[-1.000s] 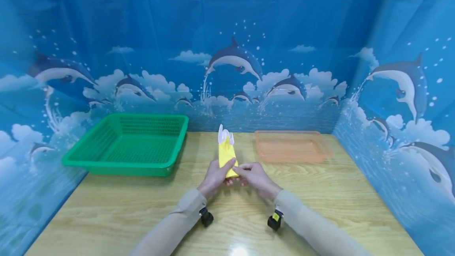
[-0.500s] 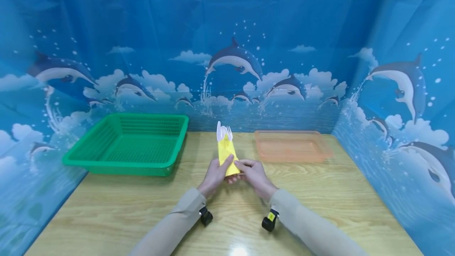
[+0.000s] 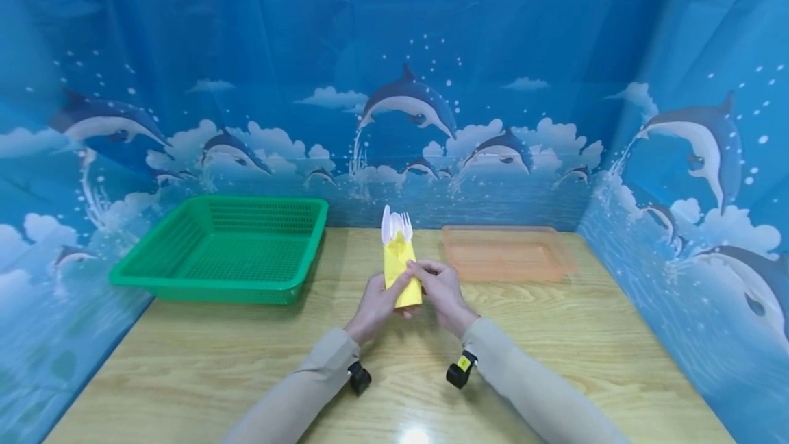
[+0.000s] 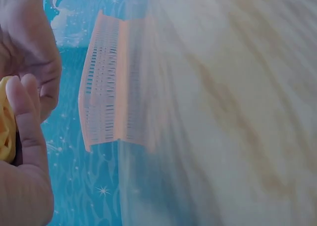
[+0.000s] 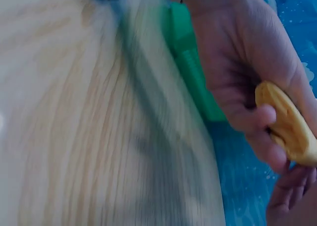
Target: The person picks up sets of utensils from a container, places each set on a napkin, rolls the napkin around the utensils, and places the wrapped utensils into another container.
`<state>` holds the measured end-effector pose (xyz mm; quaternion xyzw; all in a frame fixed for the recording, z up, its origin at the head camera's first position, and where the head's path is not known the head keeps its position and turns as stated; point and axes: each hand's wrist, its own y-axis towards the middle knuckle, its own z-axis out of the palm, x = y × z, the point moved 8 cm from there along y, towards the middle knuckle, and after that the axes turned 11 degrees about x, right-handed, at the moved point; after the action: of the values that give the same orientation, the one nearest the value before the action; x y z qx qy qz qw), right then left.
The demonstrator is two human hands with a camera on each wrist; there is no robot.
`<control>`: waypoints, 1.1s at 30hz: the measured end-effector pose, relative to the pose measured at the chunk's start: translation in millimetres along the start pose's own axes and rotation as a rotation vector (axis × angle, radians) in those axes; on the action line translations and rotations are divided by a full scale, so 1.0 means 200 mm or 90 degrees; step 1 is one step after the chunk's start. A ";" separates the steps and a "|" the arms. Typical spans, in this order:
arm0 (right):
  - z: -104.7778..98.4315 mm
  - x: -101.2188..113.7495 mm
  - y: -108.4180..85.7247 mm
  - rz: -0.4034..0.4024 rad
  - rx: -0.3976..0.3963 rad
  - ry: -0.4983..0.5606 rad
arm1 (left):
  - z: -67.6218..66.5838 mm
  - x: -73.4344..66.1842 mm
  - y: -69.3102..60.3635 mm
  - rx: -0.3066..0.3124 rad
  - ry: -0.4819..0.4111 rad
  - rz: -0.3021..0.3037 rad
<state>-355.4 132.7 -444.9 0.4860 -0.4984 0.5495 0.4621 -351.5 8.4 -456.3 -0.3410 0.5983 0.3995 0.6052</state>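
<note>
A yellow napkin (image 3: 399,262) is wrapped as a slim packet around white plastic cutlery. From its top stick out a knife (image 3: 385,225), the bowl of a spoon (image 3: 396,223) and a fork (image 3: 406,224). The person's left hand (image 3: 374,305) grips the packet's lower part, thumb across the front. On the other side the right hand (image 3: 442,293) pinches the right edge, its thumb on the napkin's face. Both hands hold the packet above the table. In the right wrist view the folded bottom end of the napkin (image 5: 287,124) shows; its back is hidden.
A green perforated basket (image 3: 296,286) stands at the left on the wooden table (image 3: 524,348). Toward the back right lies a translucent orange tray (image 3: 453,273). A blue dolphin-print curtain (image 3: 277,33) encloses the back and sides. Small cameras are strapped to both wrists.
The packet tilted left, then came back nearly upright, a little higher and further right. My right hand has slid up along its right edge, while the left keeps its grip.
</note>
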 end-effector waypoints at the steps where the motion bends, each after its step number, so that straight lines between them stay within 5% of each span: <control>1: 0.00 0.01 0.00 -0.004 -0.014 0.006 | 0.01 -0.01 0.00 0.000 -0.003 0.004; 7: -0.01 0.01 0.00 -0.002 -0.077 0.094 | 0.02 -0.03 0.00 -0.013 -0.007 0.018; 13: 0.03 0.01 0.02 0.011 -0.044 0.111 | 0.03 -0.03 -0.01 0.002 0.025 0.018; 23: 0.05 0.03 0.00 0.037 -0.079 0.186 | 0.06 -0.17 -0.08 -0.006 0.039 0.038; 33: 0.06 0.05 0.03 0.034 -0.079 0.218 | 0.03 -0.03 -0.01 -0.015 0.035 0.036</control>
<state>-361.9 120.2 -436.1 0.3426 -0.4579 0.6047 0.5543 -346.4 12.0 -449.3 -0.3415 0.6194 0.4138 0.5731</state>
